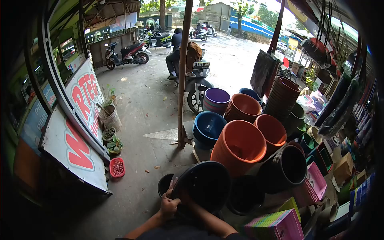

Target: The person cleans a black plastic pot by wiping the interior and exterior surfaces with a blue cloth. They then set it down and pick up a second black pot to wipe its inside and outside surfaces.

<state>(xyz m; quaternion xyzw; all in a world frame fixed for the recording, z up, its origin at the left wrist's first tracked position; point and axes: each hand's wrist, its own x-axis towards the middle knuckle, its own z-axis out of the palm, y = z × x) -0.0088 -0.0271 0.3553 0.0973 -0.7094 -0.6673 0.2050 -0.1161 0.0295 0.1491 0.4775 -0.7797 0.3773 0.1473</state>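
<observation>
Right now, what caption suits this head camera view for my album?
Both hands, left hand visible, grip a black plastic pot beside stacked orange pots at a roadside stall.

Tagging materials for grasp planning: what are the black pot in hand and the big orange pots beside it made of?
Black pot: looks like thin moulded plastic, matte to semi-gloss, with dull highlights on the rim; left hand grips its edge. Orange pots: probably plastic too, not clay, given the uniform colour, smooth sheen and thin rims.
</observation>
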